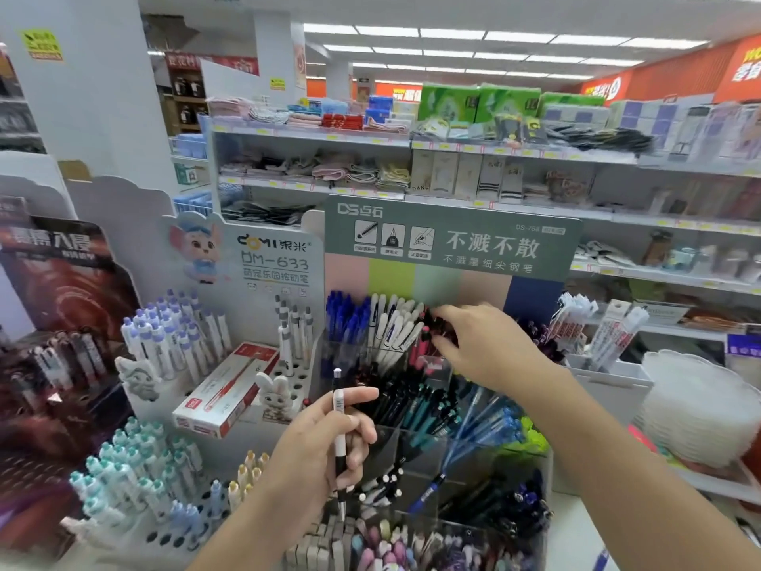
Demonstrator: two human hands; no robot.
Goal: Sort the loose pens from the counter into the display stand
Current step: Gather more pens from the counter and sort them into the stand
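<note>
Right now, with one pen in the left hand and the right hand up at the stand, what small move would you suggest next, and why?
Probably draw the right hand back from the red and black pens in the top row, its fingers pinching among them. That would free it to place the black-and-white pen, which the left hand holds upright before the display stand.

The tiered pen display stand point(428, 447) stands centre, its header card point(453, 236) rising behind. Left of it is a peg-hole pen rack point(173, 405) with a pen box point(226, 395) lying on it. Stacked plates point(700, 410) sit right; store shelves point(412, 146) stand behind.
</note>
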